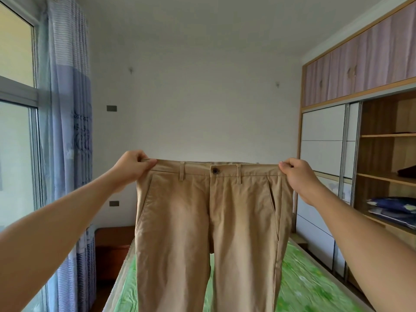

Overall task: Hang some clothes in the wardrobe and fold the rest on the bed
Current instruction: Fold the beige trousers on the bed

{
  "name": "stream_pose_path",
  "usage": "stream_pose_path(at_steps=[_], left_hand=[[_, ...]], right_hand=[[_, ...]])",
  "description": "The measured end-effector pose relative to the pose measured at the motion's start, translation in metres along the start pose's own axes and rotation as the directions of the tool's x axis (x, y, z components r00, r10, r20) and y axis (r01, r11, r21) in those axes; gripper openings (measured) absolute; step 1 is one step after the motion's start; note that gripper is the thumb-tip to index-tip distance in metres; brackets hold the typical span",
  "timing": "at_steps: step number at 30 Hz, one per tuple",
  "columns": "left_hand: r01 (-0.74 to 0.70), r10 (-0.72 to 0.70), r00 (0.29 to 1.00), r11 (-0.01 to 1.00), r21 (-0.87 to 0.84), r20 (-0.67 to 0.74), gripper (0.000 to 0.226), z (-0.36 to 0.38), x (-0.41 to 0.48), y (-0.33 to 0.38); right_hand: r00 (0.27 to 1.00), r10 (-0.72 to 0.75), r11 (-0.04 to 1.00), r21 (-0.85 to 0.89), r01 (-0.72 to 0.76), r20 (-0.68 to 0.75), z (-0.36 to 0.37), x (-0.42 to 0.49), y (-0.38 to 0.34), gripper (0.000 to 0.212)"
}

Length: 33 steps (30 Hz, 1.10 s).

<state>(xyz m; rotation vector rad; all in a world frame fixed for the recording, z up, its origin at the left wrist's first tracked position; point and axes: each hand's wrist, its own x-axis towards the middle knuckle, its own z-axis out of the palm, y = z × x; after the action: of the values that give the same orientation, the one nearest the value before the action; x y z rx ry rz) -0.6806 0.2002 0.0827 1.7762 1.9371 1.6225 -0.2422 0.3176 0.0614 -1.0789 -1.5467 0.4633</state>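
The pants (209, 221) are up in the air in front of the person, over the green bed (304, 284). The legs hang down past the bottom of the view, so the ends cannot be seen. The left hand (132, 164) pinches one corner of the waistband (198, 167) with curled fingers and thumb. The right hand (297, 174) pinches the other corner the same way. The waistband is pulled almost straight between them, and the button (215, 170) is done up and faces the person. The wardrobe (382, 154) stands open on the right, well apart from the pants. This looks like the start of folding or hanging the pants, and it is not clear yet which one. To do it well, both hands should hold the corners tight and at the same height, so the two legs hang straight and flat. A small shake may help smooth the wrinkles near the pockets. For folding, one corner should go over to meet the other, so one leg lies right on top of the other. Then the pants can be laid flat on the bed. If a pinch slips, that side will drop and the cloth will bunch up.
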Motion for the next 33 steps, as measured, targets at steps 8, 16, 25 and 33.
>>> stream_pose_path(at_steps=[8, 16, 25, 33], left_hand=[[0.12, -0.118, 0.992, 0.992, -0.043, 0.048, 0.022, 0.018, 0.001, 0.021], [0.282, -0.195, 0.944, 0.894, -0.347, 0.265, 0.016, 0.072, -0.029, 0.081], [0.151, -0.032, 0.966, 0.876, -0.459, 0.256, 0.004, 0.11, -0.062, 0.116], [0.136, 0.028, 0.954, 0.847, -0.515, 0.298, 0.01, 0.114, -0.077, 0.114]], right_hand=[[0.973, 0.221, 0.965, 0.157, -0.208, -0.067, 0.014, 0.006, -0.011, 0.017], [0.941, 0.271, 0.865, 0.378, -0.331, 0.203, 0.047, -0.026, -0.068, 0.028], [0.763, 0.076, 0.852, 0.356, -0.384, 0.642, 0.05, -0.052, -0.099, 0.042], [0.868, -0.251, 0.921, -0.171, 0.351, 0.429, 0.059, -0.068, -0.1, 0.018]])
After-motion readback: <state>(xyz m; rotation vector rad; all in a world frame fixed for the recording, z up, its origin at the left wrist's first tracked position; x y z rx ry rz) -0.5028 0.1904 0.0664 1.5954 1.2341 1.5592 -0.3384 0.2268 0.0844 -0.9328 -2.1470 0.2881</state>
